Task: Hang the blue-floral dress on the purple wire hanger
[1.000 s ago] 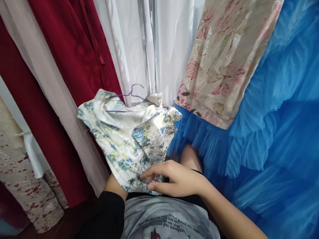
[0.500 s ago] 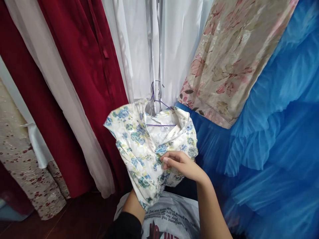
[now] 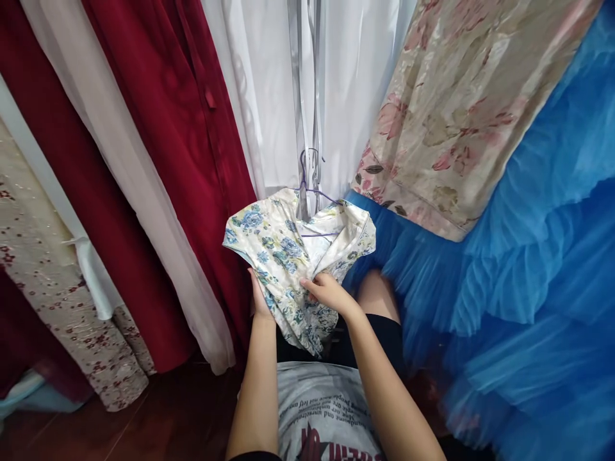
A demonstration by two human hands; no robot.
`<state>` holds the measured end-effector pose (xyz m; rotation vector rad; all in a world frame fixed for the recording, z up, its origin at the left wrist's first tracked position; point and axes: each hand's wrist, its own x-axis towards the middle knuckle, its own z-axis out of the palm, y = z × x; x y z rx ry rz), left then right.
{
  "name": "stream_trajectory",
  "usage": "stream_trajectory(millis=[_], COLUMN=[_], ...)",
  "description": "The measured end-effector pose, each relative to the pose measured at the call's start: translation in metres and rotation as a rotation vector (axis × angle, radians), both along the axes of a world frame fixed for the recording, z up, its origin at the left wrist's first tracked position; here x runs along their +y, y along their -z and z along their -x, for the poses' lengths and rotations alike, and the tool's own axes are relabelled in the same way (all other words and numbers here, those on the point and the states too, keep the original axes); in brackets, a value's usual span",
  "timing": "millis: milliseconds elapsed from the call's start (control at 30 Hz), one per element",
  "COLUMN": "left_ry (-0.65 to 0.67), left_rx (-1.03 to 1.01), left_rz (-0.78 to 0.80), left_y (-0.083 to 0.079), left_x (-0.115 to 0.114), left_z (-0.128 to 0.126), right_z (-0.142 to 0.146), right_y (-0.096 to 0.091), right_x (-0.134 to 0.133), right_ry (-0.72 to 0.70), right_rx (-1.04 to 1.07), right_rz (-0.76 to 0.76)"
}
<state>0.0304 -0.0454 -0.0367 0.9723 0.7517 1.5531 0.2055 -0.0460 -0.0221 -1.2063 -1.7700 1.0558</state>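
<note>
A small white dress with blue flowers [image 3: 288,246] hangs on a thin purple wire hanger [image 3: 307,186] in front of me. My left hand [image 3: 258,298] is under the dress's left side, mostly hidden by the cloth and gripping it. My right hand [image 3: 327,291] pinches the front of the dress near its middle, fingers closed on the fabric. The hanger's hook stands up against a white curtain behind it.
Hanging garments surround me: dark red cloth [image 3: 158,128], sheer white fabric [image 3: 120,192], a white curtain [image 3: 269,83], a beige dress with pink flowers [image 3: 456,109] and a big blue tulle skirt [image 3: 528,269]. A speckled beige cloth [image 3: 52,301] hangs left above a dark wood floor [image 3: 158,422].
The dress has moved away from my body and up a little. My left arm has stretched out beneath it, and my right hand has followed, still holding the front.
</note>
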Motion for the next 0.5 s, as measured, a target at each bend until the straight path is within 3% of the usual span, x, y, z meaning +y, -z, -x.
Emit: stream_trajectory(millis=[100, 267, 500], left_ry=[0.009, 0.070, -0.404], left_rx=[-0.065, -0.026, 0.095], left_rz=[0.051, 0.133, 0.031], left_y=[0.008, 0.017, 0.042], left_x=[0.002, 0.013, 0.039], left_z=[0.005, 0.001, -0.008], right_z=[0.004, -0.016, -0.043], right_y=[0.008, 0.015, 0.008], right_x=[-0.001, -0.010, -0.015], right_ry=[0.031, 0.058, 0.211], right_rx=[0.035, 0.135, 0.271], right_rz=[-0.021, -0.023, -0.045])
